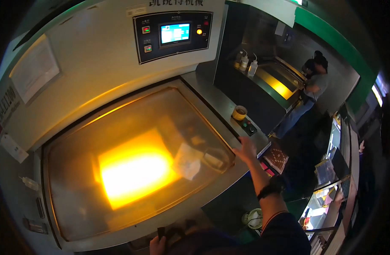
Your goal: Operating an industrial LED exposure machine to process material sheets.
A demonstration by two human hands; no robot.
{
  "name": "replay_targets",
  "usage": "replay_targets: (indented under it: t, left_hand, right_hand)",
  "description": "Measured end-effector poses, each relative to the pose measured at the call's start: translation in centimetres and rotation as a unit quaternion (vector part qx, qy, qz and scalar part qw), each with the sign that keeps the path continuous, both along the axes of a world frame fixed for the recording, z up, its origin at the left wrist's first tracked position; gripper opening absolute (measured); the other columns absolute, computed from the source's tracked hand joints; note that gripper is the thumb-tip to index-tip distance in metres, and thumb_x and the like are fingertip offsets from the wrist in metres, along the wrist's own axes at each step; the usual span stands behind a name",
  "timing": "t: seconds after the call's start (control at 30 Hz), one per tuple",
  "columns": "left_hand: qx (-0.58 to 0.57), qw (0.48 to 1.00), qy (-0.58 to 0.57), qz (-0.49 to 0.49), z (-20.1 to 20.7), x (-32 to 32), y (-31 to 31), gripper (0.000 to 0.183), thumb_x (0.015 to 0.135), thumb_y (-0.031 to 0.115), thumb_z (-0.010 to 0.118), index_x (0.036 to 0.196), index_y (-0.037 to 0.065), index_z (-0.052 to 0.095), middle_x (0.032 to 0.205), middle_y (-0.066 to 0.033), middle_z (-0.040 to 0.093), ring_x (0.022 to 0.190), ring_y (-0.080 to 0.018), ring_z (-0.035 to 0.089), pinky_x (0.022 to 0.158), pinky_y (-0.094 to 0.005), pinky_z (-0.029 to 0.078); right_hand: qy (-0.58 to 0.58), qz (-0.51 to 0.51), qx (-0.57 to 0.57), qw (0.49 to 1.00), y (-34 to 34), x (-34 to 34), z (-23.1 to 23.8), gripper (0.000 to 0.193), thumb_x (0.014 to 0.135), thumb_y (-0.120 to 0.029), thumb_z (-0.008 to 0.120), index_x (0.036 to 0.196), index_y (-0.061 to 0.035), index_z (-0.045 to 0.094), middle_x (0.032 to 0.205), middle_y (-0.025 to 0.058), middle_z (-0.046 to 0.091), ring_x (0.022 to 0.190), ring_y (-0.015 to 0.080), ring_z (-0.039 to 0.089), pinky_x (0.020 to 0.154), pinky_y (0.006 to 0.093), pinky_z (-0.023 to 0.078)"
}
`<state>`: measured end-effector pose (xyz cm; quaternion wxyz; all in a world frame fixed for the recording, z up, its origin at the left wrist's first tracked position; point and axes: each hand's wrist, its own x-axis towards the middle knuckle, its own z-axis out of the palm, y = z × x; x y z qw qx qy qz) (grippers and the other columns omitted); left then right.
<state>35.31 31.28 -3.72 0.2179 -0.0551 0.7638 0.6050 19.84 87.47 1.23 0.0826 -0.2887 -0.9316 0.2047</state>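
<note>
A large machine with a glowing yellow-white exposure bed fills the left and middle; its bed lies under a clear sheet set in a frame. At the frame's right corner, my right hand rests on the grey edge, fingers apart and holding nothing, with a dark band on the wrist. Down at the lower edge my left hand is closed round a dark handle-like piece, mostly hidden. Under the sheet, beside the lit rectangle, lie a pale crumpled sheet and a clear flat piece.
A yellow tape roll and push buttons sit on the right ledge. Overhead is a control panel with a lit screen. Another person works at a second lit bed, near squeeze bottles. A patterned brown item lies right of my arm.
</note>
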Motion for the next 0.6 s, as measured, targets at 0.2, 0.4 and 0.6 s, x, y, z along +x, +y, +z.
replay_targets:
  t: [0.2,0.4,0.6]
  left_hand:
    - [-0.036,0.999,-0.013,-0.014,7.5,0.5,4.4,0.017,0.095,0.018,0.055,0.095,0.002,0.061,0.070,-0.0022,0.056,0.063,-0.0105,0.050,0.056,-0.0274,0.041]
    - [-0.002,0.991,-0.100,0.084,6.9,2.8,3.8,0.020,0.095,0.020,0.055,0.082,0.004,0.058,0.066,0.0003,0.052,0.059,-0.0107,0.047,0.054,-0.0260,0.040]
    - [0.032,0.991,-0.100,0.088,4.2,4.7,2.3,0.022,0.095,0.020,0.054,0.082,0.003,0.059,0.071,-0.0001,0.055,0.063,-0.0104,0.049,0.057,-0.0271,0.041]
  right_hand:
    - [-0.135,-0.147,0.079,0.977,8.6,2.6,-2.5,0.106,0.072,-0.058,0.070,0.151,-0.0175,0.013,0.154,0.0123,0.020,0.143,0.0317,0.015,0.115,0.0482,0.014]
    - [-0.121,-0.125,0.128,0.976,7.9,-0.1,-1.3,0.108,0.068,-0.061,0.071,0.151,-0.0176,0.015,0.151,0.0134,0.025,0.141,0.0319,0.021,0.113,0.0505,0.018]
    - [-0.316,-0.119,0.119,0.934,8.8,-3.1,0.8,0.088,0.071,-0.053,0.071,0.143,-0.0139,0.037,0.144,0.0142,0.038,0.136,0.0345,0.029,0.109,0.0499,0.027]
